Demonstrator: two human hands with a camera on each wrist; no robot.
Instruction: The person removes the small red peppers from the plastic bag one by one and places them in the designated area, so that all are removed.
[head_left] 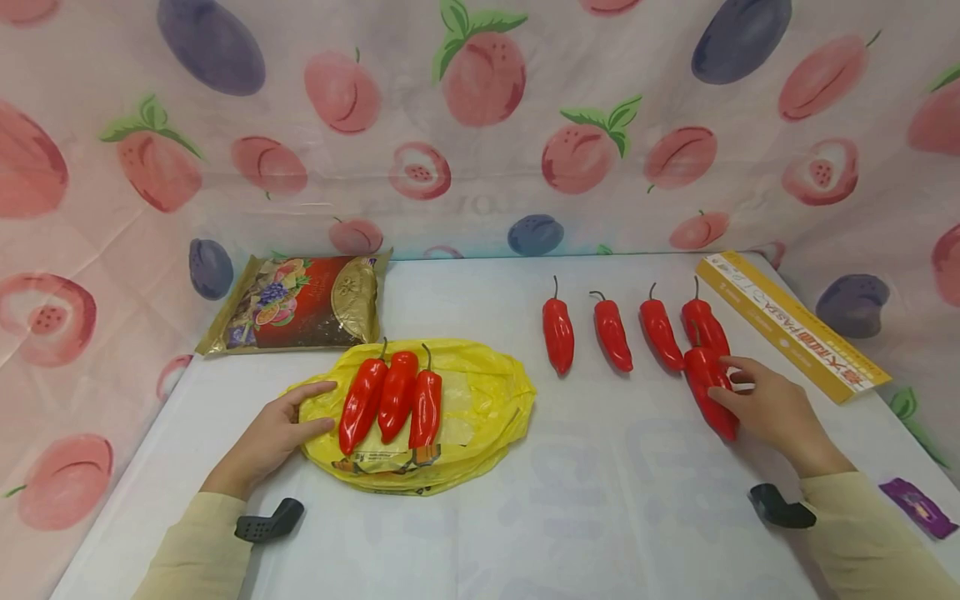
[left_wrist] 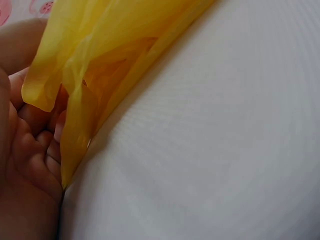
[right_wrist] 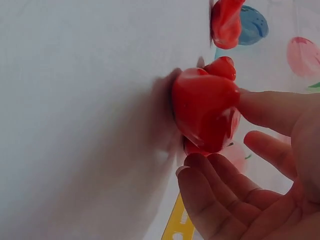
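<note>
A flattened yellow plastic bag [head_left: 487, 392] lies left of centre, with three red chili peppers [head_left: 426, 408] side by side on it. My left hand [head_left: 273, 433] holds the bag's left edge; in the left wrist view the crumpled yellow film [left_wrist: 80, 115] lies among its fingers, partly hiding them. At the right, my right hand [head_left: 772, 408] grips a red chili pepper [head_left: 708, 387] between thumb and fingers. That pepper overlaps another pepper [head_left: 705, 321] behind it. In the right wrist view the held pepper [right_wrist: 205, 107] shows its rounded end, with the thumb against its side.
More red peppers stand in a row to the left of the held one: one [head_left: 660, 333], another [head_left: 613, 335] and a third [head_left: 558, 336]. A long yellow pasta box [head_left: 795, 325] lies at the right, a gold-and-red bag [head_left: 300, 304] back left, a purple packet [head_left: 918, 507] at the right edge.
</note>
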